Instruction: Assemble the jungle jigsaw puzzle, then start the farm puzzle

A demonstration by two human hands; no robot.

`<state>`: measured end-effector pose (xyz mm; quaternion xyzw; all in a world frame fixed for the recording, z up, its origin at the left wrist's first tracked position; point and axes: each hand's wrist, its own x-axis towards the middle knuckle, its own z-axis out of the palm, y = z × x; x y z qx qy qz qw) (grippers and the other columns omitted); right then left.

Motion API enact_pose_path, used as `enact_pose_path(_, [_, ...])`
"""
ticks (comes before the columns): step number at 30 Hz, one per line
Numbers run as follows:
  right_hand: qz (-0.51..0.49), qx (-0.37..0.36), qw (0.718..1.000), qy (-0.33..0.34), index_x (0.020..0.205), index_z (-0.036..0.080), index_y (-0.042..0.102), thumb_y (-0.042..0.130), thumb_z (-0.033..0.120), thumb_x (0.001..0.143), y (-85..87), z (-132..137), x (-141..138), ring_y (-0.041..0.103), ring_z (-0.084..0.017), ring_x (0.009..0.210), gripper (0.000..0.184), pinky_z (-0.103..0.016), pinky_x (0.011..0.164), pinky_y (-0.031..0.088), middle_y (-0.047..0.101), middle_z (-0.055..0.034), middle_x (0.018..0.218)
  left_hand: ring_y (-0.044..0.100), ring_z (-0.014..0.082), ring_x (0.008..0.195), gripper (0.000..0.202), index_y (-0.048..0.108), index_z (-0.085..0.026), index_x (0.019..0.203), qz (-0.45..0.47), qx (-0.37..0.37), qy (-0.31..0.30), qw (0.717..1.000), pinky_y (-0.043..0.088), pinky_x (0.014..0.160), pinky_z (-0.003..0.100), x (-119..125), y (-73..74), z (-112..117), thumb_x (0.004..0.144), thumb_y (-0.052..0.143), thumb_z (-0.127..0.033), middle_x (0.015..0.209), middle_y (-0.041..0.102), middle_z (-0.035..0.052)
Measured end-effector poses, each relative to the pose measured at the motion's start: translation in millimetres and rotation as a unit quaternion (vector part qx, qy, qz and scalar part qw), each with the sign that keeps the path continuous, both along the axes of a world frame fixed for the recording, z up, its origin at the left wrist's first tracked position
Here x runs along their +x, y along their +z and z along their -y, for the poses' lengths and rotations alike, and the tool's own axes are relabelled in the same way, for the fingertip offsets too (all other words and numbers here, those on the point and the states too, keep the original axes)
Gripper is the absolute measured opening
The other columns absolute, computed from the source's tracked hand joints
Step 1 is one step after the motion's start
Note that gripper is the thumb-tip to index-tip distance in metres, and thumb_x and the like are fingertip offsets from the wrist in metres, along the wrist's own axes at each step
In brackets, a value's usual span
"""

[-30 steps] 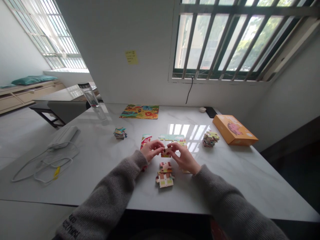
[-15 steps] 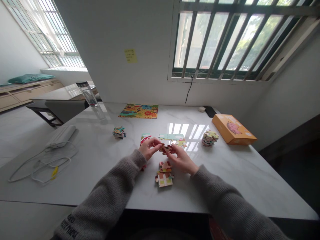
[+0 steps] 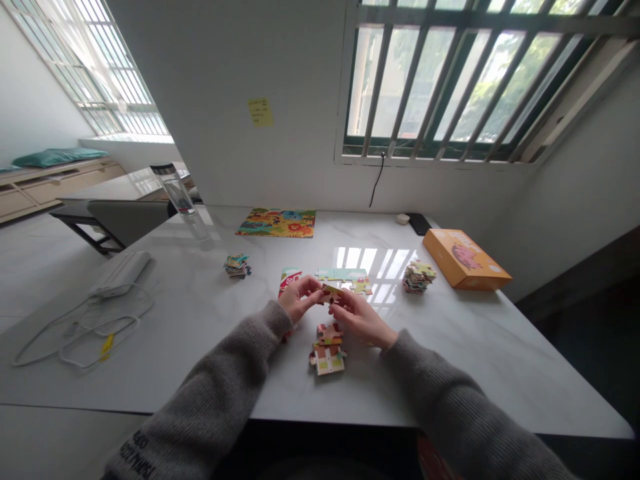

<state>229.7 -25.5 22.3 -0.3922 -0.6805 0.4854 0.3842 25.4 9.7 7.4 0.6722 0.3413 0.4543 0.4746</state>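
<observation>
Between my two hands, a little above the table, is a jigsaw puzzle piece [image 3: 332, 292] with yellow and brown on it. My left hand [image 3: 301, 298] pinches its left side, and my right hand [image 3: 359, 316] has its right side between the fingers. Just beyond them lie joined puzzle pieces [image 3: 350, 275] in pale green and blue, with a red-and-white section [image 3: 289, 277] to the left, partly hidden by my left hand. Nearer to me, loose puzzle pieces [image 3: 329, 359] overlap in a small pile.
Stacks of puzzle pieces stand at left [image 3: 237, 266] and right [image 3: 419, 276]. A colourful picture sheet [image 3: 277, 223] lies at the back. An orange box [image 3: 466, 259] and a black phone [image 3: 419, 224] are on the right; a bottle [image 3: 175, 190] and white cable [image 3: 95, 327] on the left.
The puzzle piece has been turned in my fingers, so its yellow and brown face shows more. Both hands stay in nearly the same place.
</observation>
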Motion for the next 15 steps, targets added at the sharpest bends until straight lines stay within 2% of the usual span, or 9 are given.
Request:
enact_pose_path(5, [-0.033, -0.014, 0.999, 0.013, 0.082, 0.021, 0.047, 0.062, 0.056, 0.089, 6.8, 1.4, 1.9, 0.064, -0.015, 0.070, 0.039, -0.026, 0.058, 0.047, 0.062, 0.0004, 0.076, 0.065, 0.0160, 0.072, 0.040, 0.065, -0.013, 0.096, -0.018, 0.004, -0.031, 0.999, 0.053, 0.068, 0.029, -1.5, -0.8, -0.9, 0.085, 0.070, -0.051, 0.084, 0.068, 0.0060])
enact_pose_path(10, [-0.065, -0.054, 0.996, 0.015, 0.079, 0.021, 0.045, 0.065, 0.058, 0.086, 6.5, 1.1, 2.3, 0.054, -0.011, 0.057, 0.043, -0.025, 0.054, 0.044, 0.062, 0.0029, 0.067, 0.065, 0.0150, 0.071, 0.046, 0.061, -0.014, 0.117, 0.021, 0.003, -0.010, 1.000, 0.053, 0.067, 0.027, -0.2, 6.2, 1.9, 0.087, 0.068, -0.047, 0.081, 0.068, 0.0041])
enact_pose_path(13, [-0.081, -0.054, 0.995, 0.013, 0.078, 0.021, 0.045, 0.064, 0.056, 0.088, 3.5, 0.5, 1.2, 0.054, -0.011, 0.055, 0.041, -0.026, 0.056, 0.046, 0.063, 0.0024, 0.065, 0.064, 0.0137, 0.068, 0.042, 0.063, -0.013, 0.111, 0.025, 0.018, -0.002, 1.000, 0.053, 0.066, 0.026, 0.1, 8.6, 2.0, 0.084, 0.073, -0.043, 0.077, 0.068, 0.0035])
enact_pose_path(15, [-0.057, -0.046, 0.997, 0.020, 0.080, 0.021, 0.047, 0.061, 0.055, 0.090, 2.5, 0.0, 1.8, 0.057, -0.012, 0.058, 0.038, -0.027, 0.056, 0.048, 0.064, 0.0014, 0.067, 0.064, 0.0134, 0.067, 0.037, 0.065, -0.013, 0.105, 0.023, 0.026, 0.010, 0.999, 0.054, 0.067, 0.026, 0.2, 8.9, 1.8, 0.082, 0.074, -0.041, 0.076, 0.069, 0.0035])
